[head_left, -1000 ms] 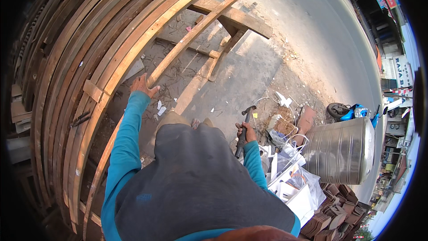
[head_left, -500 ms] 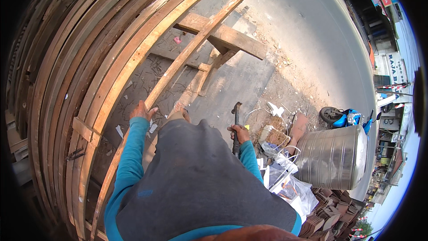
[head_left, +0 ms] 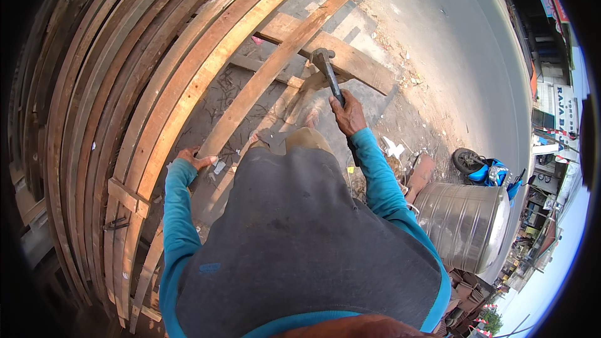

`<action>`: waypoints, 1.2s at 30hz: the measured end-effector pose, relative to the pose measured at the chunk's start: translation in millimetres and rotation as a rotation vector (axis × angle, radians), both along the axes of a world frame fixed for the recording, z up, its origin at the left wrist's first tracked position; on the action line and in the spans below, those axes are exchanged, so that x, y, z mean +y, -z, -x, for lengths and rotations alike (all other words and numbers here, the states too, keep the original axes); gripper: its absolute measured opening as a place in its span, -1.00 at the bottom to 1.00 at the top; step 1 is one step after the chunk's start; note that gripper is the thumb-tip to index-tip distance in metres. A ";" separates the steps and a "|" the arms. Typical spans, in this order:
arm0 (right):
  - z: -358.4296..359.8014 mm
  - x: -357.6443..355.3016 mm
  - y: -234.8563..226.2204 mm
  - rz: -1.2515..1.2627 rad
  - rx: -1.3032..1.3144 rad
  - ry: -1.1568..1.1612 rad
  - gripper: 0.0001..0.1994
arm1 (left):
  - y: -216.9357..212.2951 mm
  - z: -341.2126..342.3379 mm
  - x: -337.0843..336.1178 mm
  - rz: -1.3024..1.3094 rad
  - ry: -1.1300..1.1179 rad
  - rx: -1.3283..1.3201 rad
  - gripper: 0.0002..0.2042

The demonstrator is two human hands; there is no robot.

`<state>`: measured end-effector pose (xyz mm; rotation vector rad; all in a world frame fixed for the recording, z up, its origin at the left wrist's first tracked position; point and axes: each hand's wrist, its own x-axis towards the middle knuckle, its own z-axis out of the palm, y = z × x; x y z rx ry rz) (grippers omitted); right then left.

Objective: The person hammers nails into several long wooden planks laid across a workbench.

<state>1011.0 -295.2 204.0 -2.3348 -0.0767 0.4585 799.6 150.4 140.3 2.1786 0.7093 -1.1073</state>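
A long wooden plank runs slantwise from beside my left leg toward the far side. My left hand is closed round its near part, thumb on the edge. In my right hand is a hammer, gripped by its dark handle. The hammer's head is on the far side, apart from the hand and right of the plank. Beneath the plank's far part lies a wide board on a low wooden support, which the hammer head overlaps in view. I cannot tell whether it touches.
Many long timbers are stacked along my left. On the right stand a ribbed metal tank and a blue motorbike. Roof tiles are piled at the lower right. Nails and scraps litter the ground, and a road lies beyond.
My right hand has swung the hammer forward and up from beside my leg. The plank has turned to show a wider face, and my left hand stays on it.
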 end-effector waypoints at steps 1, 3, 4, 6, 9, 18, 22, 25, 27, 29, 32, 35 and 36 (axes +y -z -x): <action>-13.3 12.7 -7.2 0.108 -0.103 -0.153 -0.60 | -1.0 -2.3 -5.7 -0.005 -0.011 0.008 0.14; -37.6 31.8 -9.3 0.083 -0.157 -0.291 -0.61 | -1.6 -4.7 -21.0 -0.044 -0.042 -0.159 0.19; -51.4 41.3 -9.2 0.060 -0.226 -0.422 -0.62 | 1.8 -7.7 -26.5 -0.048 -0.052 -0.152 0.19; -78.9 61.8 -9.3 0.055 -0.294 -0.545 -0.63 | 14.9 -11.2 -43.0 -0.249 -0.050 -0.034 0.30; -122.0 60.7 -5.8 0.156 -0.332 -0.696 -0.65 | 23.2 -7.5 -43.9 -0.284 -0.137 -0.016 0.26; -190.2 5.4 52.4 0.173 -0.125 -0.206 -0.60 | 22.2 -9.3 -59.1 -0.430 -0.159 -0.028 0.12; -173.7 18.0 21.9 0.002 -0.289 -0.466 -0.60 | 48.0 8.6 -44.4 -0.278 -0.362 -0.063 0.11; -170.1 26.8 19.8 -0.119 -0.322 -0.340 -0.61 | 80.4 25.0 -32.4 -0.042 -0.757 -0.198 0.12; -179.3 22.7 12.5 -0.234 -0.244 -0.205 -0.62 | 58.3 -5.3 -46.8 -0.099 -0.601 -0.110 0.13; -181.6 31.2 -15.7 -0.481 -0.207 -0.025 -0.65 | 34.8 -10.9 -53.2 -0.229 -0.364 0.027 0.13; -195.7 34.8 -22.7 -0.618 -0.279 0.028 -0.68 | 43.4 -4.3 -52.7 -0.313 -0.214 0.012 0.11; -207.4 23.7 25.5 -0.621 -0.051 0.044 -0.66 | 57.0 5.1 -48.8 -0.273 -0.304 -0.055 0.08; -209.9 23.6 32.0 -0.550 0.171 0.050 -0.63 | 68.7 17.5 -39.8 -0.266 -0.296 -0.062 0.09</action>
